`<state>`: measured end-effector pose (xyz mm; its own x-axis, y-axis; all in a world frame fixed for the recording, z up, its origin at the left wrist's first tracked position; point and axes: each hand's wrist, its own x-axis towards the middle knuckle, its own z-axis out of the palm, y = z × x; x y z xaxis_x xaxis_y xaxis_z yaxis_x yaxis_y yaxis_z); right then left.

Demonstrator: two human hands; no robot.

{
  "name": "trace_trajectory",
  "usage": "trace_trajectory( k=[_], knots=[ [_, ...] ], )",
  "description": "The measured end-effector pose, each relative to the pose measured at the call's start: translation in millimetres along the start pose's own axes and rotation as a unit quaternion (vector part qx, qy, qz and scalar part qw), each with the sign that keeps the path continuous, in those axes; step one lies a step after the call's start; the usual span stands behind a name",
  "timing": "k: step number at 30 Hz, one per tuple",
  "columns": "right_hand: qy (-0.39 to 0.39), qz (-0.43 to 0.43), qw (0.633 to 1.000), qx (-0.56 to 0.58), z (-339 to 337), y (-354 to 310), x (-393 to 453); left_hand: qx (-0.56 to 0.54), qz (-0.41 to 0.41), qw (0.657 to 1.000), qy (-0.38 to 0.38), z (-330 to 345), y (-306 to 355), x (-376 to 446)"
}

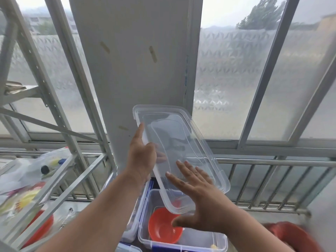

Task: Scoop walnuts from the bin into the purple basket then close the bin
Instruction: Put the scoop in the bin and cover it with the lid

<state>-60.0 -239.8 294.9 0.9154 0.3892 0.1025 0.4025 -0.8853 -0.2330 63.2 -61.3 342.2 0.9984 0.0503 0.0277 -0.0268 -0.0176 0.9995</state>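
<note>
A clear plastic lid [174, 135] is held up, tilted, in front of the window pillar. My left hand [141, 157] grips its left edge, index finger stretched along the rim. My right hand [196, 195] lies flat with spread fingers against the lid's lower right part. Below the lid stands an open clear bin [205, 240] with blue latches; an orange-red bowl [163, 228] lies inside it. I see no walnuts and no purple basket in the head view.
A second clear bin [134, 220] stands left of the open one. A metal shelf frame [60, 179] at the left holds plastic bags and a red object. A metal railing [272, 179] runs below the windows. A red object [291, 235] lies at the lower right.
</note>
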Motion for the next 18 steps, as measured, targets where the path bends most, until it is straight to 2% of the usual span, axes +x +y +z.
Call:
trace_trajectory(
  k=[6,11,15,18],
  knots=[
    [0.049,0.013,0.998,-0.036,18.8,12.6,9.4,0.072,0.079,0.994,-0.015,-4.6,10.4,2.8],
    [0.108,0.004,0.994,-0.032,28.1,16.1,14.3,0.093,0.106,0.989,-0.038,-9.0,15.3,1.7],
    [0.131,-0.020,0.991,0.001,19.1,16.2,15.2,0.056,0.126,0.989,-0.057,-8.7,17.0,3.6],
    [0.163,-0.020,0.982,0.096,3.9,15.1,13.2,-0.025,0.111,0.989,-0.098,-10.0,17.2,4.7]
  ],
)
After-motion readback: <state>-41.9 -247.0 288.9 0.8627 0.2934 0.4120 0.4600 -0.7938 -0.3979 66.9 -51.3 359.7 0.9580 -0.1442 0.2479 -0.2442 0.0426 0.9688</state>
